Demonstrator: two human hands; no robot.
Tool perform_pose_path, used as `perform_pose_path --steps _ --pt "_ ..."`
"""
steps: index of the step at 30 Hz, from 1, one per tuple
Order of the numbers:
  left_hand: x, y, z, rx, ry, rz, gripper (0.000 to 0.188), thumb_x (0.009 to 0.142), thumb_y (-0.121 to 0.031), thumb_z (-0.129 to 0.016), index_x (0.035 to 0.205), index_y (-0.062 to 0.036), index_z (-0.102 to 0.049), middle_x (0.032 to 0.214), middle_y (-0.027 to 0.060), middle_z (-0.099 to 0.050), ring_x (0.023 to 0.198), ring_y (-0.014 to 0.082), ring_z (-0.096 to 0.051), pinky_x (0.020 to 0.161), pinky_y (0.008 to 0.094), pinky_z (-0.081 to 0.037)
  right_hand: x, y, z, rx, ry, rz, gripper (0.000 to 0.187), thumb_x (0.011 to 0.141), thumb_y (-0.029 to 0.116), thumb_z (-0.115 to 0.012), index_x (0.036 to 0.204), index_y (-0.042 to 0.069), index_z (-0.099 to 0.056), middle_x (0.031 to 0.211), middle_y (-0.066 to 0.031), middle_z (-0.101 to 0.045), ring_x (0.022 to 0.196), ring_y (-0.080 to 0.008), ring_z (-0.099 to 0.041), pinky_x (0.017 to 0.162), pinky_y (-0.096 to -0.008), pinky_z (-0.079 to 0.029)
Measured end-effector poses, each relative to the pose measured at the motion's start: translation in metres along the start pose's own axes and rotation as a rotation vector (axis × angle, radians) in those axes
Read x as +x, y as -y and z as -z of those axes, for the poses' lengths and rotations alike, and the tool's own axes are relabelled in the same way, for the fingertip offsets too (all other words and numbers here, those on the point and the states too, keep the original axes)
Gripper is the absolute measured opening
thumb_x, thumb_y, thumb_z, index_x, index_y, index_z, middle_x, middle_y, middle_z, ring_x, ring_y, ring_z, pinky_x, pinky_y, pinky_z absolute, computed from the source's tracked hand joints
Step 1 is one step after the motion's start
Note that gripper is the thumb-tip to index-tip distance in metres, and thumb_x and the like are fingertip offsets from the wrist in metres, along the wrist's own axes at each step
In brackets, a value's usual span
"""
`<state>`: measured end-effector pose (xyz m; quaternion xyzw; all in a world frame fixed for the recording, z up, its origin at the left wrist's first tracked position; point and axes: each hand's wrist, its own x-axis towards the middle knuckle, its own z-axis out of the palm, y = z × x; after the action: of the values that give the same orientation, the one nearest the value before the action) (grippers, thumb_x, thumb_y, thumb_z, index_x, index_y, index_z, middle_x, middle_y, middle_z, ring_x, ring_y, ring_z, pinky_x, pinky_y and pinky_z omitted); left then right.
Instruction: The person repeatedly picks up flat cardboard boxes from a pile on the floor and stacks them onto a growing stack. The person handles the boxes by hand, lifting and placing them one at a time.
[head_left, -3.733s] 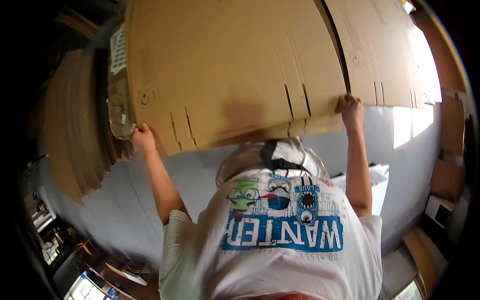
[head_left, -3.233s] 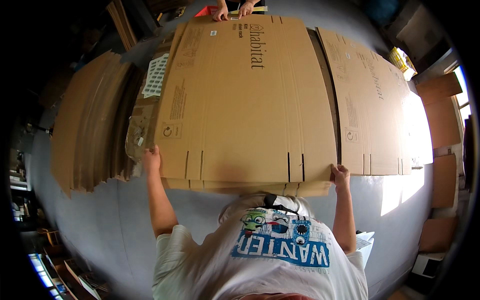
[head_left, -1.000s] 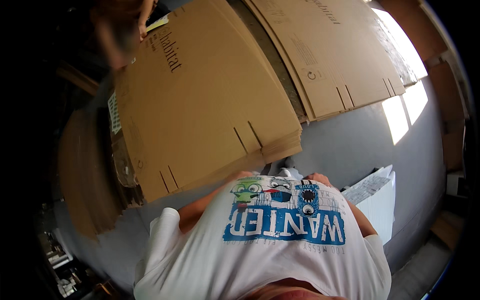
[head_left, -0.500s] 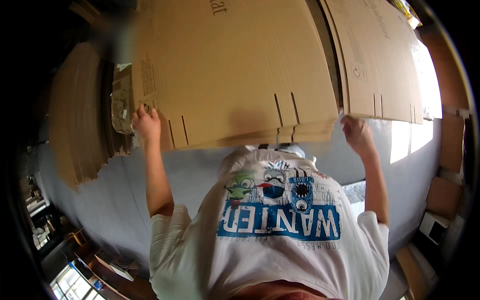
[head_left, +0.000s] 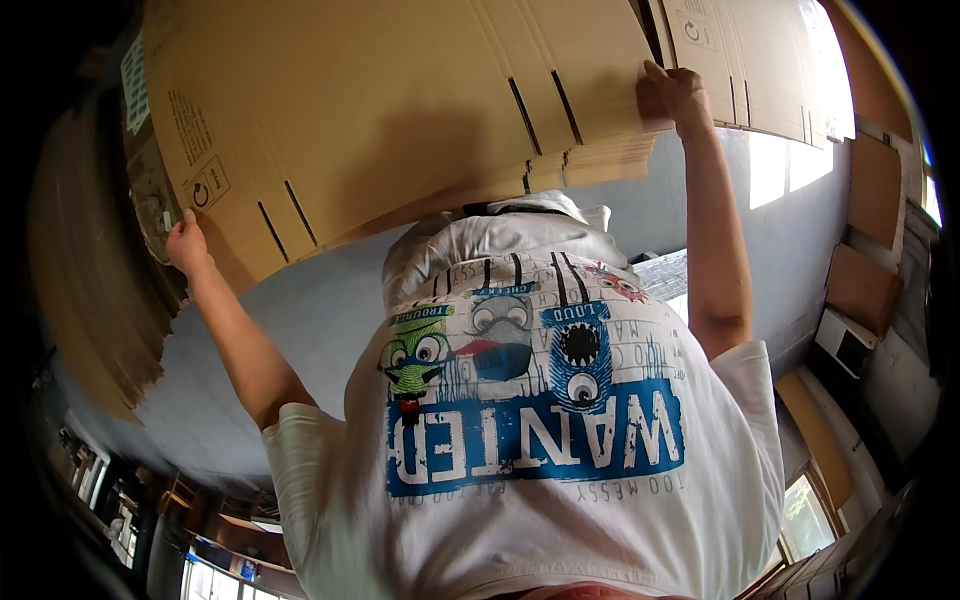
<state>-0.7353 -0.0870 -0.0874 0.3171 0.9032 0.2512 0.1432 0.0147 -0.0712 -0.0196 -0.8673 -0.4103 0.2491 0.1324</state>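
A large flattened cardboard box (head_left: 390,130) lies before me, brown, with dark slots cut along its near edge and print at its left. My left hand (head_left: 187,243) is closed on its left edge near the front corner, thumb on top. At the right edge my right hand (head_left: 683,98) grips the same sheet, fingers bent and partly hidden. Under the near right corner, the layered edges of a stack of flattened boxes (head_left: 605,162) show. A shadow falls across the top sheet.
Another stack of flattened boxes (head_left: 765,65) stands close on the right. To the left is a tall pile of cardboard (head_left: 90,270) with ragged edges. The grey floor (head_left: 235,370) shows around me. Cardboard pieces (head_left: 862,290) lean at the far right.
My right hand has moved onto the sheet's right edge. The top sheet looks larger and spans further left, with my left hand at its edge. My view has shifted and my arms reach wider.
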Motion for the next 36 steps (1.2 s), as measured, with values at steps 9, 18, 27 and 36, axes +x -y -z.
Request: perform_pose_path --steps 9,18,27,36 --pt "0.036 -0.006 0.018 -0.432 0.26 0.267 0.035 0.087 -0.034 -0.064 0.098 -0.0012 -0.059 0.09 0.0066 -0.062 0.075 0.0205 -0.06 0.058 0.0344 -0.05 -0.025 0.025 0.063 0.527 0.286 0.156 0.037 0.087 0.031 -0.063 0.102 -0.002 -0.062 0.08 -0.0049 -0.062 0.069 -0.0103 -0.056 0.06 -0.025 -0.047" --pt "-0.028 -0.115 0.036 -0.539 0.612 0.172 0.067 0.086 -0.041 -0.062 0.133 0.0013 -0.038 0.132 0.0116 -0.045 0.117 0.0264 -0.047 0.093 0.0426 -0.041 -0.033 0.084 0.195 0.78 0.139 0.429 0.029 0.091 0.027 -0.057 0.096 -0.001 -0.062 0.081 -0.0031 -0.062 0.071 -0.0068 -0.056 0.067 -0.0203 -0.046" --pt "-0.244 -0.327 -0.118 -0.905 0.796 -0.078 0.06 0.086 -0.01 -0.064 0.133 0.0095 -0.032 0.133 0.0164 -0.043 0.121 0.0236 -0.043 0.101 0.0338 -0.035 0.023 -0.148 0.346 -0.437 -1.124 0.114 0.053 0.083 0.052 -0.057 0.121 0.015 -0.058 0.112 -0.0092 -0.062 0.092 -0.0245 -0.063 0.079 -0.0361 -0.051" --pt "-0.43 -0.5 -0.325 -0.972 0.919 -0.141 0.026 0.087 -0.002 -0.056 0.109 0.0066 -0.045 0.113 0.0185 -0.053 0.092 0.0262 -0.059 0.075 0.0429 -0.053 -0.144 -0.26 0.009 0.564 0.471 -0.316 0.068 0.089 0.059 -0.046 0.108 -0.005 -0.062 0.095 -0.0168 -0.065 0.091 -0.024 -0.061 0.082 -0.0331 -0.047"
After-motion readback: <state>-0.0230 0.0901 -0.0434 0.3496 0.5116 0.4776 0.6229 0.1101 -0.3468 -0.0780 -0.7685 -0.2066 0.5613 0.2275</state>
